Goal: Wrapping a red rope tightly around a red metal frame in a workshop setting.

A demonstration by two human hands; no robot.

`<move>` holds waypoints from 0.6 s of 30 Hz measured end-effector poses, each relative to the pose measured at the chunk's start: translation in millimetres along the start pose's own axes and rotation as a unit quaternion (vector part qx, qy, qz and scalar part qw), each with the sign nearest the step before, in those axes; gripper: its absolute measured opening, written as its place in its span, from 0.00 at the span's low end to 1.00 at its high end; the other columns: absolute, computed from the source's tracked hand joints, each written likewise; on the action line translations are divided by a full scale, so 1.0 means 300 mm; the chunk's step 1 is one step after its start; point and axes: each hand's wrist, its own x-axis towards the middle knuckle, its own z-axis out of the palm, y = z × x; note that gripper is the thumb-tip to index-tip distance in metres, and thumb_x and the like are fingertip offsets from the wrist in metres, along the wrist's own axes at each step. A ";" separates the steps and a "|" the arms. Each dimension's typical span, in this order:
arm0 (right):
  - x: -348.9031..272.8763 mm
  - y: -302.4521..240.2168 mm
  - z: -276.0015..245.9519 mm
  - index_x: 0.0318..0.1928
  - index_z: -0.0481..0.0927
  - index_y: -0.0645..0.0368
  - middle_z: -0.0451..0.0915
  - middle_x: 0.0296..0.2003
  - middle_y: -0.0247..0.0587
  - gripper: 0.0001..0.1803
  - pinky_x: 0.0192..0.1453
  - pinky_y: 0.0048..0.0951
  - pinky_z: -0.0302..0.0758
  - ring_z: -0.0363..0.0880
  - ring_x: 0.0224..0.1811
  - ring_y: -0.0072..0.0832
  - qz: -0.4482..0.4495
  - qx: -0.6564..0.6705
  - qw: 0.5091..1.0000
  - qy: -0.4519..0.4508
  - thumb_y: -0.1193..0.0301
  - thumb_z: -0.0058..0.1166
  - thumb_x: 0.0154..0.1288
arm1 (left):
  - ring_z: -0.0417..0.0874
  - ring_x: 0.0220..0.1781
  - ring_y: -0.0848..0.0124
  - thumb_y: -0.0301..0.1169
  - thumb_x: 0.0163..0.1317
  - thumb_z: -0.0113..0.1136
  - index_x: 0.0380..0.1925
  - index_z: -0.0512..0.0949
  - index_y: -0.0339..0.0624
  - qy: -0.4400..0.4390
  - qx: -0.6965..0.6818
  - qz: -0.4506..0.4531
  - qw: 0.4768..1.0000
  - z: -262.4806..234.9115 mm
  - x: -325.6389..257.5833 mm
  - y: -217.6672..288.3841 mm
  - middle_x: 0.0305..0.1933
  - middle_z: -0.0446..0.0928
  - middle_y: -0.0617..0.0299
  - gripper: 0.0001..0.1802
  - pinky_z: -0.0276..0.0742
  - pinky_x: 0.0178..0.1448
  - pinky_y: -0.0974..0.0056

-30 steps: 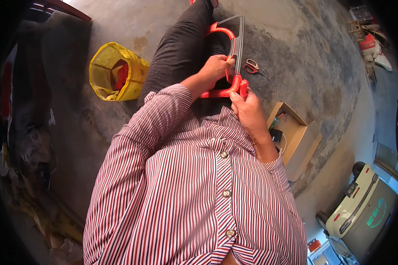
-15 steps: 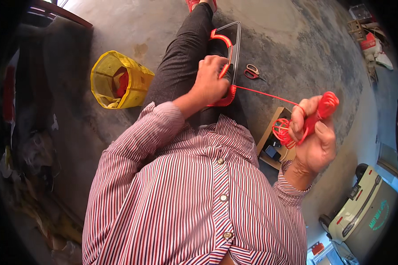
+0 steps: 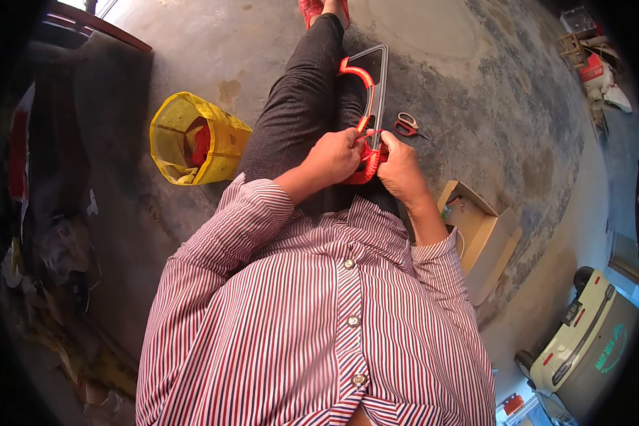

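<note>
A dark-rimmed frame (image 3: 384, 78) with rounded corners rests against my thighs. An orange-red curved strip (image 3: 361, 72) runs along its left side. Tight turns of red cord (image 3: 371, 166) wrap the strip's near curve. My left hand (image 3: 336, 155) is at the left of the wrapped part, fingertips pinched on the cord. On the other side, my right hand (image 3: 400, 167) has its thumb and fingers closed on the same cord, close to the left fingertips. A short span of cord crosses between the two hands. I cannot see the cord bundle now.
Scissors (image 3: 407, 125) lie on the floor right of the frame. An open cardboard box (image 3: 486, 240) sits beside my right forearm. A yellow bin (image 3: 227, 135) holding red material stands left of my legs. A cream and grey vehicle (image 3: 582, 334) is at lower right.
My right hand has come in from the far right to the frame, beside my left hand. The long stretched cord is now short, and the cardboard box shows more fully.
</note>
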 end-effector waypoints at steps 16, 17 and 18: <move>-0.113 -0.058 -0.497 0.40 0.76 0.54 0.66 0.21 0.27 0.14 0.59 0.44 0.69 0.67 0.28 0.22 -0.108 0.602 0.781 0.127 0.58 0.44 0.73 | 0.59 0.16 0.84 0.33 0.67 0.51 0.30 0.75 0.40 -0.109 -0.381 -0.148 0.906 -0.079 0.020 0.138 0.24 0.71 0.70 0.10 0.51 0.18 0.75; -0.148 -0.035 -0.571 0.41 0.75 0.54 0.58 0.19 0.25 0.14 0.54 0.41 0.69 0.58 0.24 0.21 -0.122 0.613 0.768 0.141 0.58 0.43 0.74 | 0.59 0.14 0.81 0.34 0.66 0.51 0.31 0.73 0.41 -0.126 -0.398 -0.182 0.890 -0.060 0.031 0.107 0.25 0.72 0.67 0.09 0.50 0.16 0.74; -0.180 -0.044 -0.618 0.41 0.75 0.55 0.57 0.18 0.25 0.12 0.43 0.33 0.67 0.57 0.22 0.19 -0.137 0.621 0.762 0.126 0.61 0.43 0.74 | 0.59 0.14 0.81 0.34 0.66 0.51 0.31 0.73 0.41 -0.124 -0.399 -0.183 0.890 -0.047 0.039 0.092 0.25 0.72 0.67 0.09 0.50 0.16 0.74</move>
